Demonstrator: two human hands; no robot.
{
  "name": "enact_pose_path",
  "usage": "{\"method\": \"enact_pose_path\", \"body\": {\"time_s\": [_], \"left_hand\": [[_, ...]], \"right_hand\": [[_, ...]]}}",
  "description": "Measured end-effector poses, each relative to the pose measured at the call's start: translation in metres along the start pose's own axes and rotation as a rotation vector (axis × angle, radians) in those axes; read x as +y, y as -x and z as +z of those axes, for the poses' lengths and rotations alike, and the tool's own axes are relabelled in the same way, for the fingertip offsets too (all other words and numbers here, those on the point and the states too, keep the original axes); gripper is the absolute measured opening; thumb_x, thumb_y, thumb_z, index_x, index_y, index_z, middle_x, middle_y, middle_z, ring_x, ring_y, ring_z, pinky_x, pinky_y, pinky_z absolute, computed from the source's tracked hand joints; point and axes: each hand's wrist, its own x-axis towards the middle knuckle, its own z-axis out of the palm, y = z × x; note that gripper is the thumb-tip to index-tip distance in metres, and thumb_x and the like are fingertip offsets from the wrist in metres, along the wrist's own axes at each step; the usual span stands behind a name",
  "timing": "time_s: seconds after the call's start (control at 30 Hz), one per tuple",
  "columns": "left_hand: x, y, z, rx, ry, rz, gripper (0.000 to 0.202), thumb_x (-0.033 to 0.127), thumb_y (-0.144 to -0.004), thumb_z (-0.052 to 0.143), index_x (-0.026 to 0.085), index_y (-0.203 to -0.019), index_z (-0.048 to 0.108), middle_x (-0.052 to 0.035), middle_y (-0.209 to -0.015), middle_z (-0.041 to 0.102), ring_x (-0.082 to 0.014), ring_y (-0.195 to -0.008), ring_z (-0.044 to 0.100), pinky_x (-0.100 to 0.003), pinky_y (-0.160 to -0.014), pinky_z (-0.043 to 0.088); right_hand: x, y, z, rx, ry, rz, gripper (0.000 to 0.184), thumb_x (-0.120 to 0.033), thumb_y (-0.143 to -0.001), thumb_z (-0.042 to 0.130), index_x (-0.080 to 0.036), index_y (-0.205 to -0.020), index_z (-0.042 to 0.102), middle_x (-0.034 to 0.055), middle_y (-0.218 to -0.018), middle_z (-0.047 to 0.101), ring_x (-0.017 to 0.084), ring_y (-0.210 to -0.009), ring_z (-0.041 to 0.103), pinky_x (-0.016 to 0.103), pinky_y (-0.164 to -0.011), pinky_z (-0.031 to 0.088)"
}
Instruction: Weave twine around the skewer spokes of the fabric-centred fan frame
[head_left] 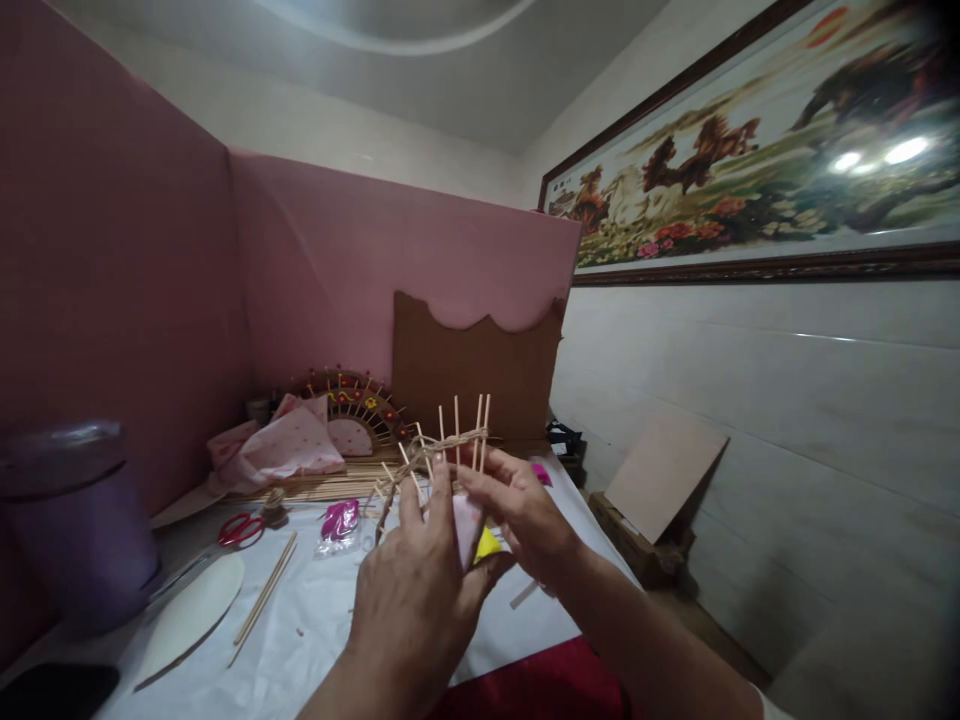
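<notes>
Right now, just below the centre of the frame, a small stick frame point(442, 443) is held up between both hands. The left hand point(412, 590) is closed on it from below, fingers laid up against it and thumb reaching rightward under its lower part. The right hand point(525, 510) comes in from the lower right with bent fingers at the right-hand end; the fingertips are partly hidden, so I cannot tell whether they pinch anything. What counts is how the lines cross: the twine point(469, 437) runs nearly level at the right, then drops toward the lower left, while the thin sticks point(457, 415) cut across it, close to upright at the right and leaning left at the other end. The twine's right end lies just above the right hand, the nearer of the two; its sloping part lies beyond the left hand's fingers. Between the hands shows a pale pink panel point(466, 525), with a yellow piece point(488, 543) just beside it to the right.
</notes>
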Motion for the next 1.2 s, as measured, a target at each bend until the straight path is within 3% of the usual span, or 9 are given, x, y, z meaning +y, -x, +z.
{"method": "enact_pose_path", "body": {"time_s": [0.13, 0.3, 0.4, 0.47, 0.53, 0.7, 0.87, 0.97, 1.2], "left_hand": [[0.001, 0.002, 0.003, -0.037, -0.030, 0.079, 0.082, 0.054, -0.061, 0.067, 0.027, -0.134, 0.039, -0.0188, -0.139, 0.033, -0.0493, -0.104, 0.048, -0.057, -0.079, 0.037], [0.003, 0.006, -0.013, 0.166, -0.272, 0.232, 0.037, 0.031, -0.076, 0.059, 0.030, -0.113, 0.061, -0.0097, -0.114, 0.063, -0.0249, -0.064, 0.065, -0.037, -0.057, 0.047], [0.003, 0.004, -0.033, 0.293, -0.092, 0.348, 0.020, 0.031, -0.074, 0.063, 0.026, -0.092, 0.068, -0.0019, -0.076, 0.072, -0.0139, -0.046, 0.059, -0.027, -0.049, 0.045], [0.000, -0.004, -0.046, 0.454, 0.113, 0.234, 0.014, 0.031, -0.075, 0.061, 0.024, -0.085, 0.069, 0.0014, -0.063, 0.069, -0.0107, -0.043, 0.054, -0.023, -0.045, 0.042], [-0.010, -0.016, -0.054, 0.546, 0.406, 0.089, 0.013, 0.032, -0.074, 0.063, 0.021, -0.080, 0.067, 0.0003, -0.066, 0.068, -0.0120, -0.051, 0.058, -0.022, -0.044, 0.041], [-0.060, -0.045, -0.044, 0.211, 0.911, -0.250, 0.016, 0.028, -0.070, 0.067, 0.014, -0.078, 0.063, -0.0047, -0.073, 0.068, -0.0171, -0.072, 0.063, -0.028, -0.069, 0.049], [-0.096, -0.038, -0.022, -0.264, 1.318, -0.460, 0.035, 0.043, -0.083, 0.048, 0.012, -0.095, 0.061, -0.0115, -0.086, 0.067, -0.0230, -0.084, 0.062, -0.038, -0.083, 0.045], [-0.099, -0.029, -0.014, -0.346, 1.392, -0.431, 0.043, 0.047, -0.086, 0.040, 0.011, -0.100, 0.060, -0.0114, -0.085, 0.066, -0.0233, -0.081, 0.062, -0.038, -0.083, 0.044], [-0.096, -0.021, -0.005, -0.362, 1.301, -0.456, 0.047, 0.050, -0.086, 0.035, 0.013, -0.103, 0.058, -0.0085, -0.081, 0.064, -0.0233, -0.079, 0.062, -0.037, -0.078, 0.045]], "right_hand": [[0.004, -0.008, -0.012, 0.104, -0.148, 0.010, 0.019, -0.024, -0.075, 0.058, -0.015, -0.091, 0.061, 0.0064, -0.088, 0.065, 0.015, -0.080, 0.061, 0.025, -0.076, 0.048], [0.005, -0.015, -0.037, 0.008, -0.198, 0.111, 0.020, -0.024, -0.077, 0.054, -0.016, -0.094, 0.061, 0.0064, -0.090, 0.066, 0.014, -0.071, 0.061, 0.024, -0.065, 0.048], [0.010, -0.013, -0.044, -0.055, -0.157, 0.162, 0.023, -0.026, -0.078, 0.053, -0.015, -0.096, 0.062, 0.0066, -0.086, 0.066, 0.013, -0.068, 0.060, 0.023, -0.061, 0.047], [0.013, -0.010, -0.047, -0.069, -0.101, 0.181, 0.022, -0.025, -0.078, 0.053, -0.013, -0.093, 0.064, 0.0065, -0.082, 0.065, 0.012, -0.067, 0.060, 0.022, -0.062, 0.046], [0.017, -0.007, -0.050, -0.083, -0.061, 0.207, 0.019, -0.023, -0.076, 0.055, -0.012, -0.088, 0.065, 0.0065, -0.081, 0.065, 0.012, -0.066, 0.059, 0.021, -0.062, 0.045], [0.030, 0.001, -0.054, -0.155, -0.084, 0.284, 0.024, -0.026, -0.077, 0.054, -0.011, -0.092, 0.065, 0.0064, -0.075, 0.064, 0.012, -0.064, 0.059, 0.023, -0.060, 0.045], [0.040, 0.007, -0.049, -0.111, -0.142, 0.360, 0.018, -0.023, -0.075, 0.056, -0.011, -0.084, 0.064, 0.0077, -0.081, 0.065, 0.012, -0.067, 0.059, 0.024, -0.063, 0.046], [0.045, 0.008, -0.046, -0.072, -0.187, 0.402, 0.012, -0.021, -0.071, 0.060, -0.011, -0.078, 0.063, 0.0056, -0.076, 0.064, 0.011, -0.064, 0.058, 0.023, -0.063, 0.046], [0.056, 0.006, -0.048, -0.098, -0.203, 0.446, 0.017, -0.023, -0.071, 0.061, -0.011, -0.083, 0.065, 0.0059, -0.077, 0.065, 0.010, -0.060, 0.058, 0.022, -0.061, 0.046]]}}
